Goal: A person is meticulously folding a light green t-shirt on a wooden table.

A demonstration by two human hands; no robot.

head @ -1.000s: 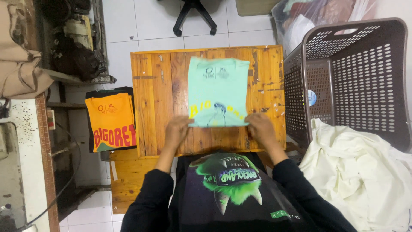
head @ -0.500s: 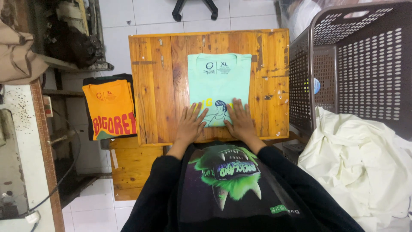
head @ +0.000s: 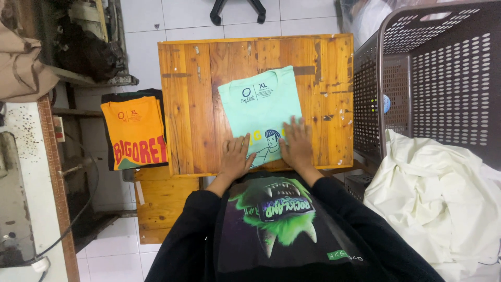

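Left hand (head: 236, 157): flat, palm down, fingers spread & open, pressing the near left corner of the mint T-shirt (head: 259, 104). Grips nothing.
Right hand (head: 296, 144): also flat & open, fingers spread, on the shirt's near right part. Not clamped on anything.
Hands vs each other: apart, side by side, a strip of the shirt's print showing btwn them.
Mint T-shirt: folded to a rectangle, lies flat under both palms & stretches away from the fingertips, neck label at the far end. Slightly skewed on the table.
Table (head: 188, 115): orange-brown wooden planks, scuffed; under the shirt & both hands. Bare wood to the left of left hand and right of right hand.
Orange T-shirt (head: 134, 133): folded, red print, on a dark pile well to the left of left hand, off the table, lower level.
Basket (head: 433, 78): big grey-brown plastic laundry basket w/ holes, to the right of right hand, just beside the table edge.
White cloth (head: 433, 203): crumpled heap, right of & nearer the body than right hand, below the basket.
Sleeves (head: 182, 230): black, both arms; black shirt w/ green print on chest.
Floor (head: 146, 15): white tiles beyond the table's far edge.
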